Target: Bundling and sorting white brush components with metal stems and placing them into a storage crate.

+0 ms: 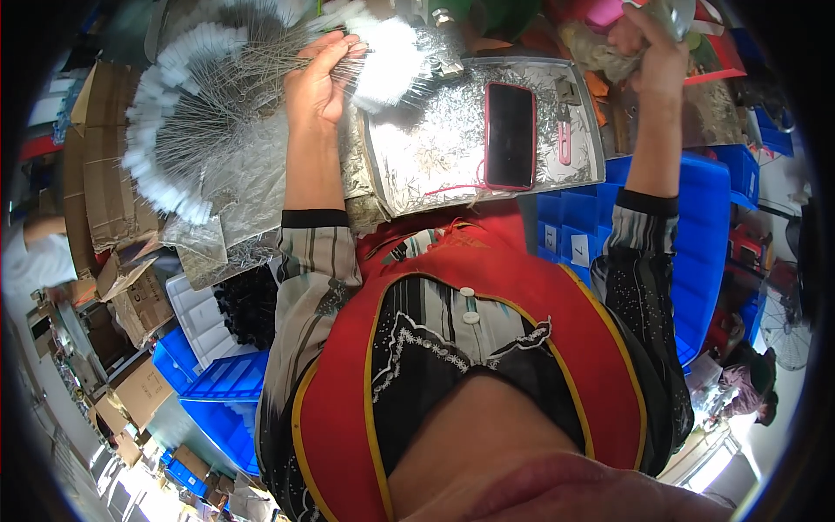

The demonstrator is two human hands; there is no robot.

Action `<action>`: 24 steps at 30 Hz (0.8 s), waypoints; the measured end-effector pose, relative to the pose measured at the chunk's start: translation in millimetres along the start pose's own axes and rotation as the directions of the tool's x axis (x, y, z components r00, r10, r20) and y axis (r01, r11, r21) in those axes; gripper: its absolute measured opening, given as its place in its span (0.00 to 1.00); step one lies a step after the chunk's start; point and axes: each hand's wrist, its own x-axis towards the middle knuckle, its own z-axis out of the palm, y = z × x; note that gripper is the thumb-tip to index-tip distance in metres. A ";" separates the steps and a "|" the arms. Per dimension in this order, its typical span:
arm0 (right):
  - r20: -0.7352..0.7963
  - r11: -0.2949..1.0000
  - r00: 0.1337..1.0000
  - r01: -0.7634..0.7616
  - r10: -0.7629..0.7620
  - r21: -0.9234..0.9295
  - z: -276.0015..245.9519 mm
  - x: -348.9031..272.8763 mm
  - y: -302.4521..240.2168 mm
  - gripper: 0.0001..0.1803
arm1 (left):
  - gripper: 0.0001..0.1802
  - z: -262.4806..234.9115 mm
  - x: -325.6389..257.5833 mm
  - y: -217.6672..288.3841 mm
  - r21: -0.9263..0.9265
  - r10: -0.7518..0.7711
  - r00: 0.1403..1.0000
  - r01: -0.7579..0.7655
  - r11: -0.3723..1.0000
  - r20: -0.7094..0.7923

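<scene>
My left hand is closed around a bundle of thin wire brushes, their white bristle ends fanned out to the right. Left of it, a large fan of similar wire brushes lies on a plastic-covered surface, white tips outward. At the far right, my right hand has its fingers curled close to a pink object and a shiny rounded metal piece. What those fingers hold, if anything, I cannot make out.
Between my hands a white tray holds many small metal bits, a red-cased phone and a pink clip-like piece. Blue bins stand at right; more blue bins and cardboard boxes are at left.
</scene>
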 end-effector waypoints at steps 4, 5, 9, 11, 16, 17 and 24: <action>0.147 0.792 0.885 0.462 -0.442 -0.399 25.3 -27.8 28.8 0.07 | 0.16 2.0 -1.5 -5.0 -0.053 0.040 0.999 -0.041 0.998 -0.025; 0.075 0.841 0.923 0.377 -0.378 -0.387 27.3 -29.5 25.1 0.08 | 0.16 2.2 -2.1 -7.4 -0.056 0.038 0.999 -0.039 0.998 -0.026; -0.078 0.935 0.992 0.066 -0.098 -0.348 62.8 -27.4 -13.8 0.07 | 0.15 0.5 -5.1 -6.5 -0.060 0.088 0.993 -0.093 0.994 -0.077; -0.081 0.934 0.995 0.030 -0.062 -0.355 75.1 -26.3 -26.2 0.07 | 0.13 2.0 -4.9 -7.5 -0.070 0.122 0.986 -0.130 0.989 -0.117; -0.208 0.822 0.975 -0.051 -0.083 -0.568 101.6 -30.7 -41.3 0.15 | 0.13 1.0 -3.8 -6.9 -0.046 0.128 0.985 -0.134 0.990 -0.114; -0.208 0.822 0.974 -0.049 -0.086 -0.568 71.5 -19.1 -31.1 0.15 | 0.13 1.9 -4.0 -6.1 -0.046 0.125 0.986 -0.131 0.990 -0.109; 0.096 0.768 0.887 0.442 -0.452 -0.464 47.8 -29.3 24.5 0.06 | 0.14 3.5 -2.4 -8.3 -0.063 0.100 0.987 -0.109 0.992 -0.126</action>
